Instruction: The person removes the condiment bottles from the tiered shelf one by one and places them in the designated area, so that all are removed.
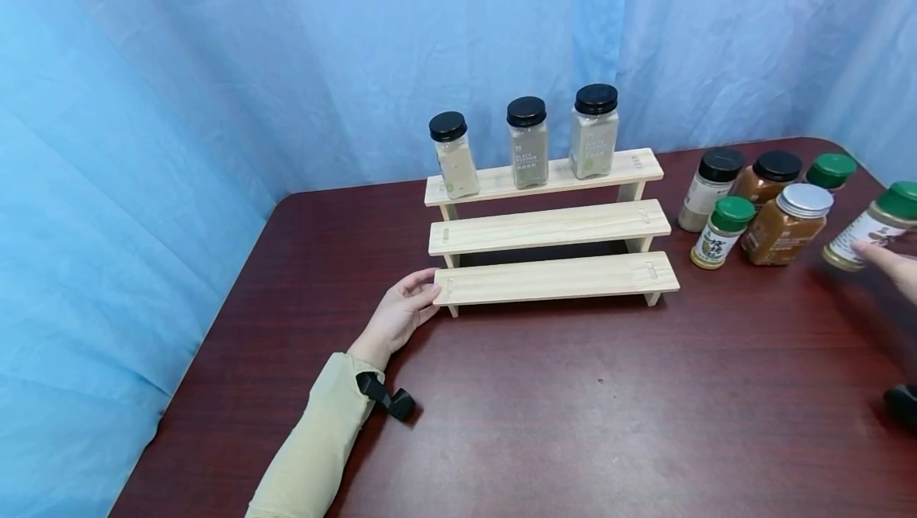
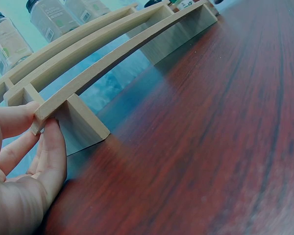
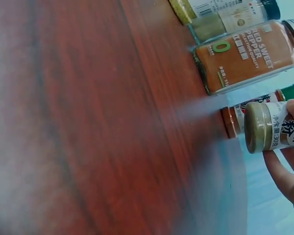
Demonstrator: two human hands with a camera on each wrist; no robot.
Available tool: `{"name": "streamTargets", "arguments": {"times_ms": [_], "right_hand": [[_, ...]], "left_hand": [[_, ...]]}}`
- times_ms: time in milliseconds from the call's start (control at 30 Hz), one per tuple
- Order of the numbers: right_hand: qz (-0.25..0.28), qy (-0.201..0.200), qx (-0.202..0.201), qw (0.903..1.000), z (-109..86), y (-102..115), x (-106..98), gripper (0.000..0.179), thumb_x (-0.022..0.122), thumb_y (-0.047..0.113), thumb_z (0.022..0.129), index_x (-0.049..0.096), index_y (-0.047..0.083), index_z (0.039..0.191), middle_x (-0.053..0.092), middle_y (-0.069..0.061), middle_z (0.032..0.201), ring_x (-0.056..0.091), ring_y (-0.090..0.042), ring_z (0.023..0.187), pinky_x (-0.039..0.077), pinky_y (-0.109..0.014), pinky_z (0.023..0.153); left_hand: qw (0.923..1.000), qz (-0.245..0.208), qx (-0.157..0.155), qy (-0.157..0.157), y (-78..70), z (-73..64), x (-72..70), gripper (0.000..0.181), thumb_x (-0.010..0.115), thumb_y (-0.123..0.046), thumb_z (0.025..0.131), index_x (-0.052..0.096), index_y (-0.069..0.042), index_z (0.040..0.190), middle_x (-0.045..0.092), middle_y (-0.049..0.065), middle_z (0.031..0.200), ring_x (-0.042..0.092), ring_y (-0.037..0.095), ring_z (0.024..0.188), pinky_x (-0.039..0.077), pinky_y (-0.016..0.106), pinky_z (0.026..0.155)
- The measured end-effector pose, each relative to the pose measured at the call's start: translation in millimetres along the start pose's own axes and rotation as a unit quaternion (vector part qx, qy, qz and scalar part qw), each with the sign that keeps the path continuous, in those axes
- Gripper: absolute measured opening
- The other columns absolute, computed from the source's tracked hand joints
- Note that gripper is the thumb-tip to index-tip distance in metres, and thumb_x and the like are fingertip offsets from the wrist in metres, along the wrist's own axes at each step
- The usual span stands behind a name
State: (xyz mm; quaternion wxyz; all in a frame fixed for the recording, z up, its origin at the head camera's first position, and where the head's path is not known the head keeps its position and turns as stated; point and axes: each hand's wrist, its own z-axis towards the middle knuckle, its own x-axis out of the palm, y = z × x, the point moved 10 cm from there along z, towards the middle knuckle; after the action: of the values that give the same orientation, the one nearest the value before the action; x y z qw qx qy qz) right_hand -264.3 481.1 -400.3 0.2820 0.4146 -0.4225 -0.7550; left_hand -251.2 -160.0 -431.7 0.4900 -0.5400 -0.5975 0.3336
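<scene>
A three-tier wooden rack (image 1: 552,281) stands on the dark red table. My left hand (image 1: 396,317) pinches the left end of its lowest shelf, thumb on top and fingers beneath, as the left wrist view shows too. Three black-lidded glass jars stand along the top shelf: one at the left (image 1: 458,166), a black pepper jar (image 1: 530,158) in the middle, another (image 1: 595,146) at the right. At the far right my right hand (image 1: 897,270) grips a green-lidded spice jar (image 3: 270,126), tilted and seemingly raised off the table. Much of this hand is cut off by the frame.
Right of the rack stand several spice jars: a small green-lidded one (image 1: 719,241), a silver-lidded orange-brown one (image 1: 779,233), a black-lidded pale one (image 1: 704,198), a black-lidded brown one (image 1: 761,185) and another green-lidded one (image 1: 829,171). Blue curtains (image 1: 401,40) hang behind the table.
</scene>
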Motion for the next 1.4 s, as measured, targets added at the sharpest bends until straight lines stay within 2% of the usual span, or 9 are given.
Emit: {"name": "streamTargets", "arguments": {"times_ms": [67,167,400,567,767,867,1167,1267,1400], "right_hand": [[-0.031,0.012,-0.008,0.9994,-4.9,15,6,0.041,0.058,0.014,0.092,0.045,0.03,0.128,0.037,0.036,0.102,0.036,0.022,0.089,0.035,-0.003,0.088],[-0.107,0.009,-0.06,0.9924,-3.9,28,11,0.063,0.053,0.006,0.093,0.026,0.023,0.147,0.03,0.037,0.111,0.031,0.023,0.095,0.032,-0.008,0.099],[-0.129,0.031,-0.098,0.9863,1.0,42,18,0.074,0.053,-0.014,0.086,0.025,0.018,0.147,0.025,0.037,0.104,0.028,0.025,0.085,0.031,0.002,0.083],[-0.151,0.05,-0.115,0.9805,-7.4,61,25,0.077,0.054,-0.024,0.079,0.021,0.002,0.142,0.036,0.012,0.103,0.024,0.027,0.076,0.029,0.005,0.077],[-0.154,0.048,-0.119,0.9798,-10.9,69,29,0.071,0.053,-0.02,0.083,0.02,0.0,0.142,0.041,-0.008,0.111,0.02,0.028,0.081,0.029,-0.009,0.099],[-0.151,0.046,-0.127,0.9793,-10.0,70,30,0.069,0.052,-0.02,0.083,0.02,-0.002,0.141,0.039,-0.032,0.117,0.019,0.028,0.082,0.028,-0.012,0.102],[-0.153,0.041,-0.156,0.9749,-7.2,75,31,0.07,0.053,-0.023,0.081,0.021,-0.005,0.14,0.038,-0.042,0.118,0.018,0.028,0.083,0.025,-0.006,0.1],[-0.151,0.045,-0.16,0.9744,-6.8,74,31,0.069,0.053,-0.021,0.082,0.02,-0.004,0.139,0.043,-0.03,0.116,0.02,0.028,0.085,0.025,-0.004,0.099],[-0.137,0.054,-0.154,0.977,-7.5,70,32,0.066,0.052,-0.018,0.085,0.02,-0.002,0.14,0.032,0.009,0.122,0.023,0.027,0.091,0.026,-0.004,0.098]], "left_hand": [[1.0,0.001,0.001,0.001,0.1,-0.1,0.2,0.046,0.049,0.001,0.096,0.036,0.002,0.14,0.058,-0.006,0.086,0.061,0.002,0.073,0.05,0.017,0.069],[1.0,0.003,0.0,0.0,0.1,0.1,1.0,0.046,0.049,0.001,0.096,0.037,0.001,0.14,0.058,-0.006,0.086,0.061,0.002,0.074,0.05,0.017,0.07],[1.0,0.007,0.003,0.005,-2.1,1.0,3.1,0.046,0.047,0.002,0.096,0.035,0.002,0.141,0.057,-0.006,0.087,0.06,0.003,0.075,0.05,0.017,0.07],[1.0,0.005,0.004,0.004,-2.8,0.5,2.5,0.046,0.048,0.002,0.096,0.036,0.003,0.14,0.057,-0.006,0.087,0.06,0.002,0.075,0.05,0.017,0.07],[1.0,0.003,0.005,0.0,-3.2,-0.4,1.4,0.046,0.048,0.002,0.096,0.036,0.002,0.141,0.058,-0.005,0.088,0.061,0.002,0.076,0.049,0.017,0.07],[1.0,0.004,0.004,0.001,-3.1,-0.5,1.2,0.047,0.047,0.002,0.096,0.035,0.002,0.141,0.058,-0.005,0.088,0.061,0.002,0.076,0.049,0.017,0.07],[1.0,-0.001,0.004,0.001,-3.8,0.9,0.8,0.045,0.046,0.003,0.096,0.036,0.001,0.14,0.058,-0.007,0.086,0.061,0.002,0.075,0.049,0.017,0.07],[1.0,0.002,0.004,0.005,-3.2,0.0,1.3,0.046,0.046,0.003,0.097,0.035,0.002,0.141,0.058,-0.007,0.086,0.06,0.002,0.075,0.049,0.017,0.07],[0.9999,0.007,0.004,0.007,-1.8,-1.0,1.3,0.047,0.046,0.002,0.097,0.034,0.003,0.142,0.057,-0.007,0.087,0.06,0.002,0.076,0.049,0.017,0.071]]}}
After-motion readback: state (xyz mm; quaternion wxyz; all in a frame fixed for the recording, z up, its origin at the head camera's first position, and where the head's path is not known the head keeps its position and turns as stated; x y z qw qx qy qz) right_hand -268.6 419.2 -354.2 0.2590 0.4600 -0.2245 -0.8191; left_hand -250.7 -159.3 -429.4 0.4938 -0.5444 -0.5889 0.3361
